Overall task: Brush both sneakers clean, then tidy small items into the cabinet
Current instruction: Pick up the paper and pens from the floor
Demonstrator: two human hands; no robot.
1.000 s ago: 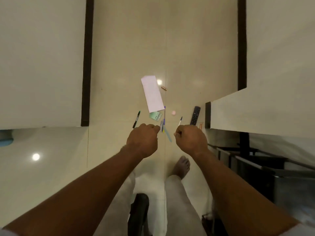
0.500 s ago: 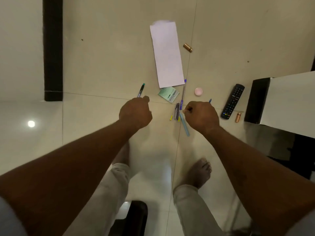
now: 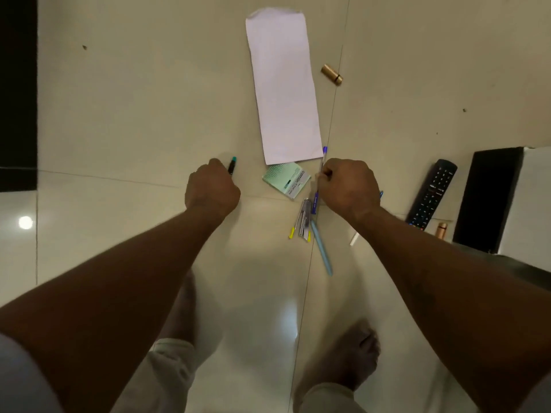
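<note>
Small items lie scattered on the tiled floor. My left hand (image 3: 213, 189) is curled over the lower end of a black pen with a teal tip (image 3: 232, 165) and grips it. My right hand (image 3: 347, 186) pinches the shaft of a purple pen (image 3: 324, 153) beside a green box (image 3: 286, 180). A white envelope (image 3: 283, 84) lies just beyond both hands. A white pen with a blue tip (image 3: 354, 239) lies under my right wrist. No sneakers are in view.
A silver stapler (image 3: 304, 219), a yellow-tipped pen (image 3: 291, 234) and a light blue pen (image 3: 322, 251) lie below my right hand. A brass cylinder (image 3: 331, 73), a remote (image 3: 432, 195) and a copper bottle (image 3: 441, 229) lie to the right, by a dark cabinet edge (image 3: 486, 201). My bare foot (image 3: 354, 353) stands below.
Both hands have dropped down to the floor. The left has reached the black pen and the right has moved up to the purple pen.
</note>
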